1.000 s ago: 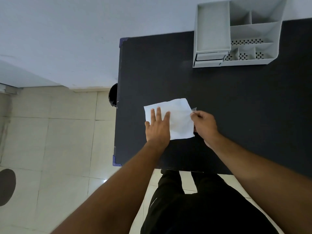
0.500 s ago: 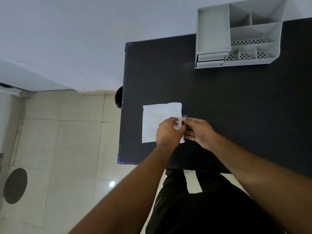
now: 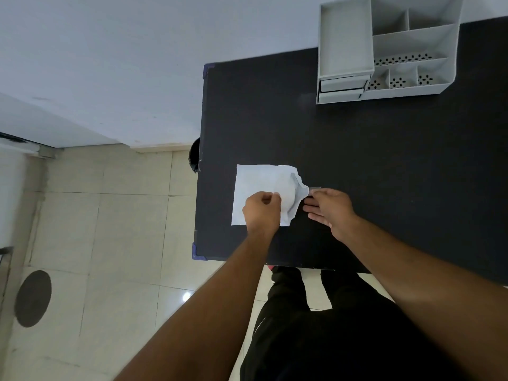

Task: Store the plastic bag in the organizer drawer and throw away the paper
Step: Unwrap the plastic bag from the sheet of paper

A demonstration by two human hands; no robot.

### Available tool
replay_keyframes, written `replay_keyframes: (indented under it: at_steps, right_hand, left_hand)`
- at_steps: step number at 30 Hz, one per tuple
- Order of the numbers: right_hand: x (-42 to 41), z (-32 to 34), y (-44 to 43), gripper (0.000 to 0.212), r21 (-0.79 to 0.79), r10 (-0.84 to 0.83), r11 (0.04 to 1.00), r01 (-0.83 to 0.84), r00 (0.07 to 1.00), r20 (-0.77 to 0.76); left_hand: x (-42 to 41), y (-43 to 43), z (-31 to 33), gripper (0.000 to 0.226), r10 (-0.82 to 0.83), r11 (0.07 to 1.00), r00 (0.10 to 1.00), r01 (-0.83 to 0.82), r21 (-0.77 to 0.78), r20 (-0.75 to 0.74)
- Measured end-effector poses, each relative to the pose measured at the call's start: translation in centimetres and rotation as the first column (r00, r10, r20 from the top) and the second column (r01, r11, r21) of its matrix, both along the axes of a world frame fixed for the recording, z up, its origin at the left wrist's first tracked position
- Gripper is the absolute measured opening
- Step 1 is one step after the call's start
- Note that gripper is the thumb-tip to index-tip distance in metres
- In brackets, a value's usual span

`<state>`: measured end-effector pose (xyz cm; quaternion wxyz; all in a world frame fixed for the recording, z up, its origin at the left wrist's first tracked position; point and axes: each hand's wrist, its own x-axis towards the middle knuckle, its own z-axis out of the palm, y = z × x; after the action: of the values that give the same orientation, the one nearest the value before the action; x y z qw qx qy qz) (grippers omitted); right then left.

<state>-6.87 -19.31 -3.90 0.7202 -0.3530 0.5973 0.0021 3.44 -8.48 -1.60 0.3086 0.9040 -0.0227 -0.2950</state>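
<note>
A white sheet of paper [image 3: 258,180] lies near the left edge of the black table [image 3: 384,160], its right side lifted and curled over. My left hand [image 3: 261,211] pinches that curled part from below. My right hand [image 3: 330,210] sits just right of the paper, thumb and fingers on the clear plastic bag [image 3: 315,189], of which only a thin glinting edge shows. The grey desk organizer [image 3: 343,37] stands at the table's far side, its small drawer [image 3: 341,85] facing me, pushed in.
A dark round bin [image 3: 194,155] sits on the floor against the table's left edge. A dark round patch [image 3: 33,298] marks the tiled floor at far left. The table's front edge runs just below my hands, with my legs behind it.
My left hand went from lying flat on the paper to pinching and peeling its right side up and leftward. My right hand stayed at the bag's edge.
</note>
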Motion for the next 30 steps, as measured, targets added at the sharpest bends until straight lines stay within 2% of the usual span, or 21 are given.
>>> replay_keyframes:
  at_steps: [2, 6, 10, 13, 16, 19, 21, 23, 25, 27, 30]
  right_hand:
    - [-0.1, 0.0, 0.0, 0.01, -0.018, 0.024, 1.0, -0.024, 1.0, -0.007]
    - [-0.3, -0.2, -0.1, 0.009, -0.118, 0.074, 0.99, -0.082, 0.995, -0.067]
    - [-0.1, 0.0, -0.7, 0.028, -0.338, 0.147, 0.921, -0.191, 0.977, -0.153]
    - [0.7, 0.6, -1.6, 0.04, -0.446, 0.28, 0.828, -0.339, 0.94, -0.195]
    - [2.1, 0.7, -2.9, 0.053, -0.491, 0.402, 0.734, -0.47, 0.883, -0.243]
    - [3.7, 1.0, -3.9, 0.066, -0.467, 0.496, 0.688, -0.555, 0.83, -0.255]
    - [4.7, 1.1, -4.2, 0.059, -0.45, 0.535, 0.646, -0.617, 0.786, -0.309]
    - [5.4, 0.9, -4.2, 0.04, -0.45, 0.549, 0.599, -0.663, 0.748, -0.373]
    - [5.5, 0.4, -4.2, 0.021, -0.472, 0.539, 0.559, -0.682, 0.731, -0.417]
    - [5.6, 0.2, -4.1, 0.009, -0.503, 0.522, 0.537, -0.678, 0.735, -0.433]
    - [5.8, 0.8, -4.3, 0.005, -0.606, 0.462, 0.522, -0.6, 0.796, -0.391]
  left_hand:
    - [-0.3, 0.1, 0.3, 0.022, 0.007, 1.0, 1.0, -0.008, -0.021, -0.029]
    - [-0.7, 0.3, 0.7, 0.032, -0.161, 0.987, 0.986, 0.16, -0.031, -0.034]
    - [1.4, 0.6, 0.8, 0.035, -0.246, 0.969, 0.96, 0.239, 0.068, 0.13]
    - [4.1, 0.6, 0.3, 0.05, -0.3, 0.941, 0.922, 0.245, 0.233, 0.244]
    - [7.3, 0.3, -0.8, 0.061, -0.233, 0.93, 0.963, 0.179, 0.321, 0.138]
    - [9.7, 0.2, -1.8, 0.05, -0.151, 0.954, 0.989, 0.146, 0.261, 0.0]
    - [10.5, 0.1, -2.0, 0.036, -0.122, 0.97, 0.992, 0.127, 0.21, -0.036]
    - [11.0, -0.1, -2.1, 0.022, -0.124, 0.971, 0.991, 0.133, 0.199, -0.057]
    - [11.0, -0.2, -2.0, 0.021, -0.159, 0.958, 0.984, 0.172, 0.23, -0.074]
    - [10.9, -0.3, -2.0, 0.028, -0.168, 0.96, 0.985, 0.174, 0.219, -0.047]
    - [11.0, -0.9, -0.8, 0.022, -0.077, 0.996, 0.997, 0.076, 0.048, 0.03]
